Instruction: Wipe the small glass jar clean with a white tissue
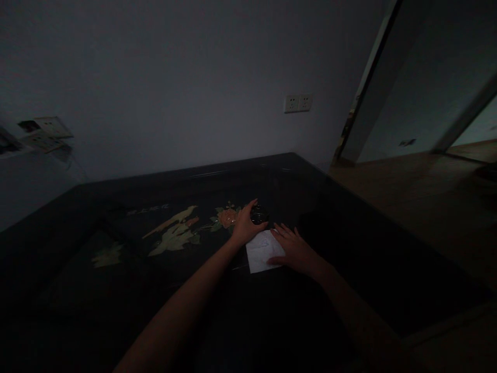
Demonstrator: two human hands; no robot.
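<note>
My left hand [245, 224] is curved around the side of a small dark, shiny, rounded object [259, 214], thumb on the near side and fingers on the far side. Its kind is hard to make out in the dim light; it looks like glass. Just in front of it lies a creased white sheet of paper or tissue [261, 254] on the dark table [310, 207]. My right hand [294, 249] rests on the right part of that sheet, fingers spread and flat, partly covering it.
On the tabletop is a decoration of a pale bird [180, 215], leaves and a reddish flower [227, 217]. A wall stands behind the table, with a double socket [298, 103]. More sockets [48, 132] are at left. Wooden floor [388, 178] shows at right.
</note>
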